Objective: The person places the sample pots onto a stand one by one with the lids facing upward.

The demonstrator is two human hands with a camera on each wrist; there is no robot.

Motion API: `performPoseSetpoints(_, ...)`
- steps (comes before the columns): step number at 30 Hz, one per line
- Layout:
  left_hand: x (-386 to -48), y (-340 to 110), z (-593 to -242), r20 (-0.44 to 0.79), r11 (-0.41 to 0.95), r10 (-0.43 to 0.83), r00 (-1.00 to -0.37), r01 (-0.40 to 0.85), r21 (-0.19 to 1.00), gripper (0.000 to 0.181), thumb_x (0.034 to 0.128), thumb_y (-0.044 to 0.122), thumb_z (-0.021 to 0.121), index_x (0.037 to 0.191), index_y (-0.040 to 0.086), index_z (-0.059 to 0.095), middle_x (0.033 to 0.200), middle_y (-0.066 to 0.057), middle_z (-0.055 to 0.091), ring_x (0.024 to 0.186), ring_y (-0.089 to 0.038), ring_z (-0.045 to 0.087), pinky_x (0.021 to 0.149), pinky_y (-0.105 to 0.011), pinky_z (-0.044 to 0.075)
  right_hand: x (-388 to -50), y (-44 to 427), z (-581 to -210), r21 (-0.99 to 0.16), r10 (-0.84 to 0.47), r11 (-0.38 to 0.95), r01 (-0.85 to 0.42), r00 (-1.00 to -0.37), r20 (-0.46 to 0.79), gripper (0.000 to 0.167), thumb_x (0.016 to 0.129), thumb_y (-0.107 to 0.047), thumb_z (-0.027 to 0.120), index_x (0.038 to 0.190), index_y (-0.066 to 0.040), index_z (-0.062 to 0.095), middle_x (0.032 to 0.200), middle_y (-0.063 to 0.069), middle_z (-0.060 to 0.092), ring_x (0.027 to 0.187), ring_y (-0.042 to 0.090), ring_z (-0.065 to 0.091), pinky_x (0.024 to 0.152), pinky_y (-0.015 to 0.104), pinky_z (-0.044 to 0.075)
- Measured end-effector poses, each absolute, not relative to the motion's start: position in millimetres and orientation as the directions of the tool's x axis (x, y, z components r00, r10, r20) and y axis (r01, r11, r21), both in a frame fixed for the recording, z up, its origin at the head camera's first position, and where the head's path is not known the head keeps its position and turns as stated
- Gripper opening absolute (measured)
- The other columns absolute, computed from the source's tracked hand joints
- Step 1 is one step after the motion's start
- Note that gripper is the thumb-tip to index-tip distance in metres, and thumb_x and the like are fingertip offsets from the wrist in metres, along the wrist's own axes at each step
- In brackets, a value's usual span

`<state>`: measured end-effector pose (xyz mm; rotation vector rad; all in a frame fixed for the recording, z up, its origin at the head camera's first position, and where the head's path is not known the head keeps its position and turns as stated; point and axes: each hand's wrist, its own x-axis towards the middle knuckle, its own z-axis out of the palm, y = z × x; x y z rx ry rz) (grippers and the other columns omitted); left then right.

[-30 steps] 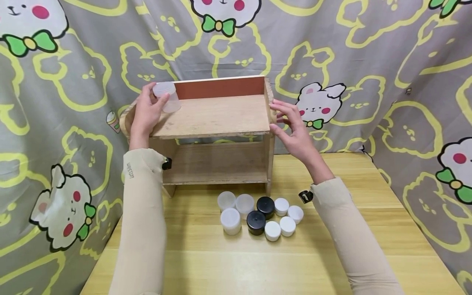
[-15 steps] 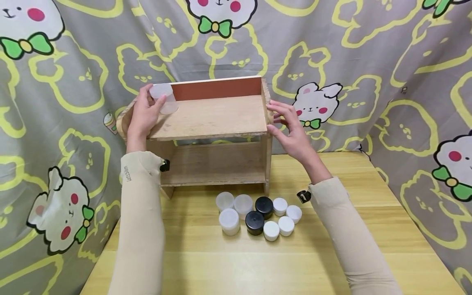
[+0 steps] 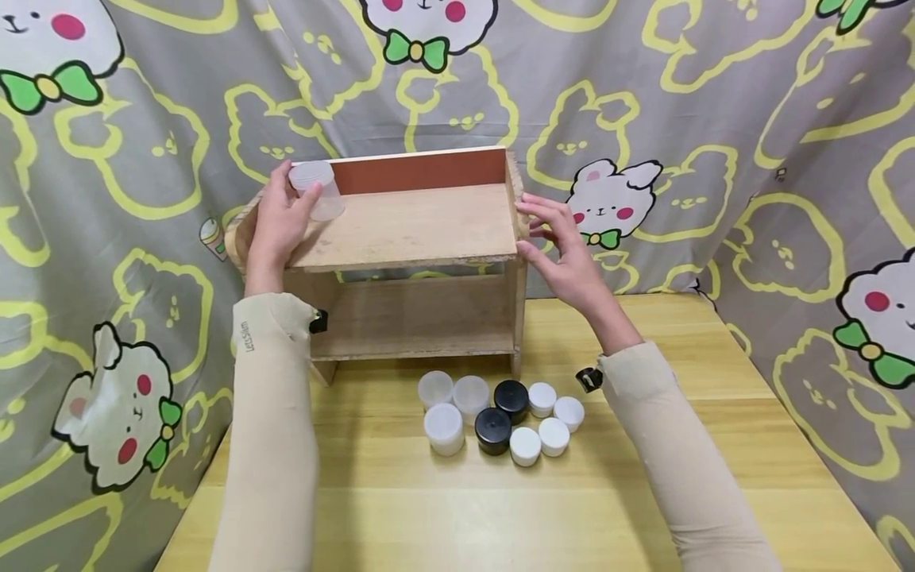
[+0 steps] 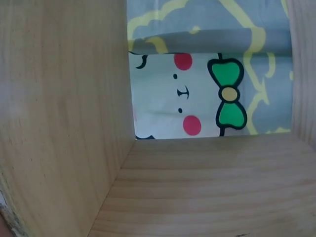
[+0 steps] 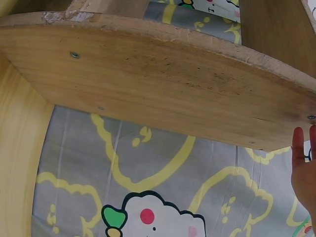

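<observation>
In the head view my left hand (image 3: 280, 224) holds a translucent plastic jar (image 3: 326, 205) at the left end of the top board of a small wooden shelf unit (image 3: 422, 226). The thumb lies on the jar's near side, and the fingers behind it are partly hidden. My right hand (image 3: 568, 254) touches the outer face of the right side panel (image 3: 519, 208), its fingers spread and slightly bent. In the right wrist view that hand (image 5: 305, 182) shows at the right edge, fingertips against the wooden panel (image 5: 187, 84). The left wrist view shows the shelf's lower compartment (image 4: 207, 187).
Before the shelf on the wooden table (image 3: 465, 516) stand translucent jars (image 3: 444, 430), black-lidded jars (image 3: 493, 431) and several small white jars (image 3: 525, 447), close together. A patterned curtain (image 3: 629, 95) hangs behind and at both sides.
The view has shifted slightly, so everything sits a little further left in the frame. Both hands keep their places on the jar and the side panel.
</observation>
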<state>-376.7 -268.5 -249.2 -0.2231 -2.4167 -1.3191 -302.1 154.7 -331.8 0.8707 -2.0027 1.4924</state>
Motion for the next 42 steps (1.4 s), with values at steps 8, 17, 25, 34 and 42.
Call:
performPoseSetpoints(8, -365.5, -267.2, -247.6, 0.536, 0.613, -0.106, -0.838, 0.369, 0.698, 0.076, 0.1024, 0.037, 0.062, 0.164, 0.012, 0.026, 0.163, -0.011, 0.036, 0.148, -0.023, 0.042, 0.122, -0.033, 0.035, -303.8, 155.4, -331.0, -0.637, -0.211, 0.22, -0.738, -0.674, 0.708, 0.053, 0.095, 0.005, 0.068, 0.145, -0.009, 0.056, 0.16, 0.001, 0.041, 0.129, 0.015, 0.048, 0.113, 0.035, 0.042)
performPoseSetpoints(17, -322.8, -239.7, -250.1, 0.739, 0.587, -0.035, -0.673, 0.585, 0.56, 0.056, 0.1014, 0.02, 0.065, 0.155, 0.018, 0.049, 0.155, -0.005, 0.049, 0.139, -0.018, 0.048, 0.114, -0.041, 0.044, -301.7, 155.7, -332.7, -0.624, -0.202, 0.215, -0.751, -0.659, 0.724, 0.049, 0.098, -0.001, 0.067, 0.145, -0.01, 0.057, 0.159, 0.0, 0.042, 0.132, 0.016, 0.048, 0.116, 0.041, 0.04)
performPoseSetpoints(25, -281.0, -206.8, -269.1, 0.846, 0.539, 0.116, -0.521, 0.748, 0.387, 0.058, 0.0931, 0.003, 0.071, 0.149, 0.008, 0.054, 0.148, -0.014, 0.055, 0.134, -0.028, 0.052, 0.109, -0.048, 0.044, -299.1, 154.2, -329.6, -0.611, -0.195, 0.211, -0.763, -0.645, 0.739, 0.048, 0.098, 0.001, 0.067, 0.144, -0.007, 0.056, 0.158, 0.003, 0.043, 0.134, 0.014, 0.046, 0.116, 0.036, 0.04)
performPoseSetpoints(34, -245.3, -193.2, -319.5, 0.835, 0.478, 0.266, -0.482, 0.818, 0.32, 0.061, 0.1008, 0.045, 0.063, 0.147, 0.005, 0.054, 0.15, -0.015, 0.055, 0.137, -0.023, 0.05, 0.118, -0.037, 0.037, -285.3, 146.2, -317.9, -0.621, -0.192, 0.218, -0.753, -0.657, 0.729, 0.046, 0.096, 0.008, 0.064, 0.141, 0.003, 0.054, 0.157, 0.016, 0.042, 0.131, 0.015, 0.047, 0.115, 0.035, 0.039)
performPoseSetpoints(42, -215.9, -181.3, -370.8, 0.727, 0.449, 0.408, -0.553, 0.814, 0.368, 0.062, 0.0997, 0.035, 0.064, 0.153, 0.008, 0.049, 0.155, -0.013, 0.051, 0.141, -0.026, 0.047, 0.122, -0.035, 0.033, -303.5, 155.3, -331.1, -0.617, -0.197, 0.205, -0.76, -0.65, 0.734, 0.048, 0.098, -0.001, 0.067, 0.144, -0.008, 0.057, 0.158, 0.002, 0.042, 0.129, 0.015, 0.049, 0.116, 0.04, 0.04)
